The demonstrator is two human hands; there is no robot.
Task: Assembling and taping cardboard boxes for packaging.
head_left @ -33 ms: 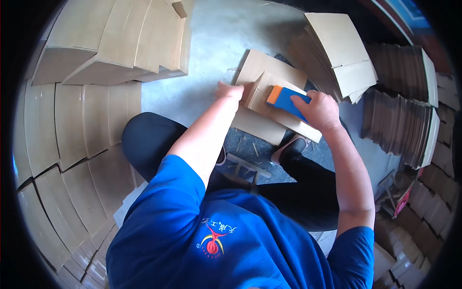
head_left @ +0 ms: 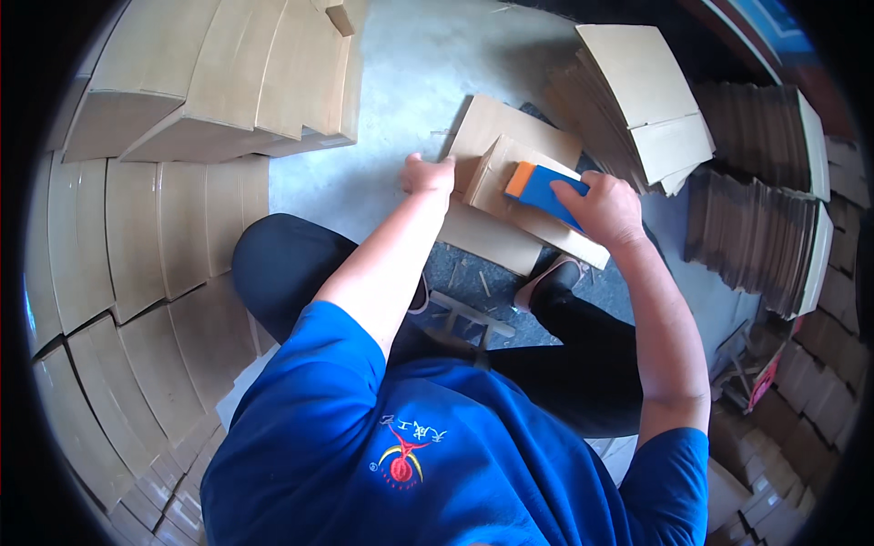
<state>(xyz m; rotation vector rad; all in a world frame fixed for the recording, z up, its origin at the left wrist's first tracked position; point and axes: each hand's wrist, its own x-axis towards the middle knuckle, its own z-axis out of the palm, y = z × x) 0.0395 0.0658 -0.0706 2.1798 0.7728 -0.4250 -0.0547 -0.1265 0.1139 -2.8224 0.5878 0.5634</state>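
Note:
A brown cardboard carton (head_left: 487, 173) lies tilted on the floor in front of me, its flaps spread out. My right hand (head_left: 608, 207) grips a blue block-shaped tool (head_left: 551, 194) with an orange end, resting on the carton's top panel. The tool's exact kind does not show. Beside the carton's left end is my left hand (head_left: 426, 173), fingers curled in and mostly hidden; what they hold, if anything, cannot be made out. One flap (head_left: 492, 238) reaches toward my feet, and a flat panel (head_left: 478, 123) extends on the far side.
Large taped cartons (head_left: 137, 218) are stacked along my left. Bundles of flattened cardboard (head_left: 642, 86) lean at the far right, with more flat stacks (head_left: 760, 237) beyond. Scraps litter the dark mat (head_left: 464, 278) near my shoes. A metal frame (head_left: 469, 318) stands between my legs.
My left hand has shifted slightly to the left. My right hand and the blue tool stay in place on the carton.

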